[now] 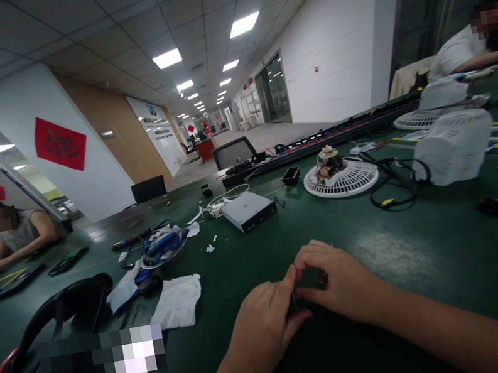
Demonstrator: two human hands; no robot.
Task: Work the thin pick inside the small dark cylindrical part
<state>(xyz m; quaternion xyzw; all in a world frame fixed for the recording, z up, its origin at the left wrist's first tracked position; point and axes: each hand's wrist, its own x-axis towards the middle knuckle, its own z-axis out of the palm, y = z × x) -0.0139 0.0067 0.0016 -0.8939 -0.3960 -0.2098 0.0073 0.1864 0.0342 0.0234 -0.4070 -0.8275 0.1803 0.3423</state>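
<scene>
My left hand [266, 320] and my right hand [335, 277] meet over the dark green table [424, 322], low in the centre of the view. Their fingertips are pinched around something small and thin, like a wire or ring, that I cannot make out. A small brownish piece [321, 277] shows inside the curled fingers of the right hand. Beyond the hands lies a grey disc drive [250, 210]. To the left of them is a crumpled white cloth [178, 301].
Black headphones [65, 300] lie at the left, near a blue bundle [162, 244]. A white fan grille [341, 179], black cables [392, 188] and a white housing [455, 147] stand at the right. People sit at both far sides.
</scene>
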